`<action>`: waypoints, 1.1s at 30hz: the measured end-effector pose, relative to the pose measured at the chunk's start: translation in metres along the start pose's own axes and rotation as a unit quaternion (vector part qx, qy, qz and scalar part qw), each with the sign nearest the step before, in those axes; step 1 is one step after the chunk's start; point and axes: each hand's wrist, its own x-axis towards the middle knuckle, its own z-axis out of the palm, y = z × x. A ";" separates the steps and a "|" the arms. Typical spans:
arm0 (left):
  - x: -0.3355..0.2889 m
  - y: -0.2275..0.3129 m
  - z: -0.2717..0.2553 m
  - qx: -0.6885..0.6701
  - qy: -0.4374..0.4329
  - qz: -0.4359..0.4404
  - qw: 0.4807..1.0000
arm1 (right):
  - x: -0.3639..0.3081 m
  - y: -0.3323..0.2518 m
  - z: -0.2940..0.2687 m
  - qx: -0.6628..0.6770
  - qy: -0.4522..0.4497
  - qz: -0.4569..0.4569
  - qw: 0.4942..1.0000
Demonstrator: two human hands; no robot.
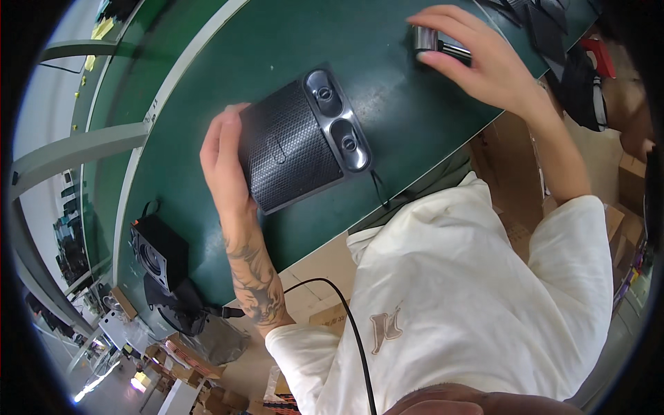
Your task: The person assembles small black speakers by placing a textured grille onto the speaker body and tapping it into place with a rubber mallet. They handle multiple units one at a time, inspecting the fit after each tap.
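A black box-shaped speaker (pixel 287 145) with a textured mesh face lies tilted on the green table. Along its right end run two glossy oval recesses, each with a round part inside. My left hand (pixel 227 149) grips its left side, the fingers curled over the edge and the thumb hidden. Further off to the right, my right hand (pixel 477 52) holds a shiny metal cylinder (pixel 425 39) between thumb and fingers. A thin dark shiny rod (pixel 453 50) extends from that cylinder under the palm; its exact kind is unclear.
A second black speaker (pixel 159 252) stands at the table's left end, beside a black bag-like item (pixel 173 304). A pale metal frame (pixel 83 155) borders the far left. Dark flat pieces (pixel 543 31) lie at the upper right, near another person's arm (pixel 626 104). Cardboard boxes (pixel 512 159) stand below the table edge.
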 end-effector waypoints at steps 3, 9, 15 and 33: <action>-0.003 0.003 0.010 0.056 0.022 0.094 0.994 | -0.024 0.006 -0.001 -0.047 -0.068 0.078 0.994; -0.004 0.001 0.010 -0.060 -0.033 0.058 0.996 | -0.032 0.032 0.021 0.156 0.016 0.159 0.975; -0.009 0.000 0.016 -0.133 -0.040 0.046 0.989 | 0.011 -0.038 -0.027 0.659 0.049 0.255 0.706; -0.018 -0.003 0.016 -0.116 0.001 0.059 0.992 | 0.059 -0.075 0.005 0.663 -0.060 0.231 0.709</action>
